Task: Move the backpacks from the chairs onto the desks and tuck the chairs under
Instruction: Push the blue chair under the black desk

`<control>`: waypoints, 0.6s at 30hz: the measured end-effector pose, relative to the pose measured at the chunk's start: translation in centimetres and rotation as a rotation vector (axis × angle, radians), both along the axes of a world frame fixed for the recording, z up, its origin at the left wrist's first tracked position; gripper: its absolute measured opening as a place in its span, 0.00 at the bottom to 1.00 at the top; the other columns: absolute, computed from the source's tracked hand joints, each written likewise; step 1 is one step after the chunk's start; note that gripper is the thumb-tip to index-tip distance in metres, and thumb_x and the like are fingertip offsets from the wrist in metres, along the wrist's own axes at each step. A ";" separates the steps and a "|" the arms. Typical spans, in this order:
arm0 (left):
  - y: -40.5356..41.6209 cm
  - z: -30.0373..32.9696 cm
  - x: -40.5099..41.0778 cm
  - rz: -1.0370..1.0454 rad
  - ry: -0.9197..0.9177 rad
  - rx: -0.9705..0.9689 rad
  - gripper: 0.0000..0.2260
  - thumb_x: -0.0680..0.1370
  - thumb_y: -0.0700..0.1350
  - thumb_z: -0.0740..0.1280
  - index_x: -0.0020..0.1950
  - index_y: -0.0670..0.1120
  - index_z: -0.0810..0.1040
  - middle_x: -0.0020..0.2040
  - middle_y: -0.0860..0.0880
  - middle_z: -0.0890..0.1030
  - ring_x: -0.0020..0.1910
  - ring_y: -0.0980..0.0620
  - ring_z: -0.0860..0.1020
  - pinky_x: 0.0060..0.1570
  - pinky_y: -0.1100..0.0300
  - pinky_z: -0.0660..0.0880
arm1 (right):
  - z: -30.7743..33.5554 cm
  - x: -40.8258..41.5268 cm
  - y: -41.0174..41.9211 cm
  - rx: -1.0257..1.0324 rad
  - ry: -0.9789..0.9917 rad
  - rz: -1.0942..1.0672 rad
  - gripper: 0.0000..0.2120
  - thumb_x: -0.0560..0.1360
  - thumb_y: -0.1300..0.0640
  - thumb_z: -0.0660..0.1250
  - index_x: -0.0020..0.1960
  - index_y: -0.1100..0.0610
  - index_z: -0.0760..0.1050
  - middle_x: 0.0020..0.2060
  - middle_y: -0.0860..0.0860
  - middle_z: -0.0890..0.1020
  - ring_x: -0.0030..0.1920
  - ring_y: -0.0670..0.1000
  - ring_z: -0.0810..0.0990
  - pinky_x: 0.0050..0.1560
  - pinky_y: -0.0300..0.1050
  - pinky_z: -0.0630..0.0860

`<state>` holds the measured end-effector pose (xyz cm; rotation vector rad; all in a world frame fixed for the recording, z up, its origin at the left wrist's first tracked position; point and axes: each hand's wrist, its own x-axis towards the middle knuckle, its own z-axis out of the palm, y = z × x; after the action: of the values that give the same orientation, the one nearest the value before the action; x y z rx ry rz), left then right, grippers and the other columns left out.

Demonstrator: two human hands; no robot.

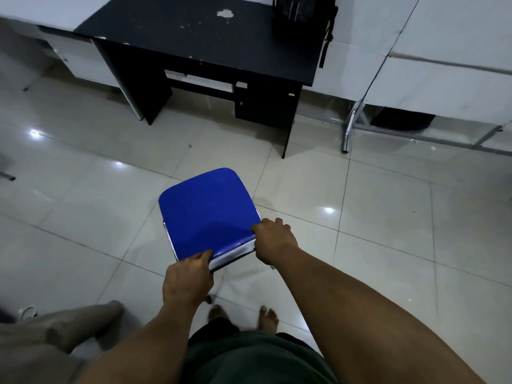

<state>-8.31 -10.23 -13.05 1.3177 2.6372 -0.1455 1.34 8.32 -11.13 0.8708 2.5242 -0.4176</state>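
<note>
Both hands (188, 275) clasp rounded blue padded chair (207, 212), chrome rim.

Glossy tiled floor (388, 217); white sandal (27, 311) lower left; white folding table (448, 79) right.

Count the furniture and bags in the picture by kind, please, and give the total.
Black desk: 1
Blue chair, held by the left hand and the right hand: 1
Black backpack on the desk: 1
White tables: 2
Total: 5
</note>
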 end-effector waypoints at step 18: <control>0.5 0.2 -10.7 -0.079 0.042 0.035 0.16 0.66 0.46 0.78 0.52 0.49 0.84 0.36 0.49 0.85 0.29 0.45 0.82 0.29 0.56 0.79 | 0.3 -8.4 -0.4 0.050 0.078 -0.056 0.17 0.75 0.66 0.65 0.61 0.53 0.76 0.55 0.55 0.79 0.59 0.61 0.72 0.60 0.58 0.71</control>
<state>-19.04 -9.74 -12.85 1.4460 2.6351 -0.1403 -7.05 7.88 -10.88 0.9630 2.5960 -0.4152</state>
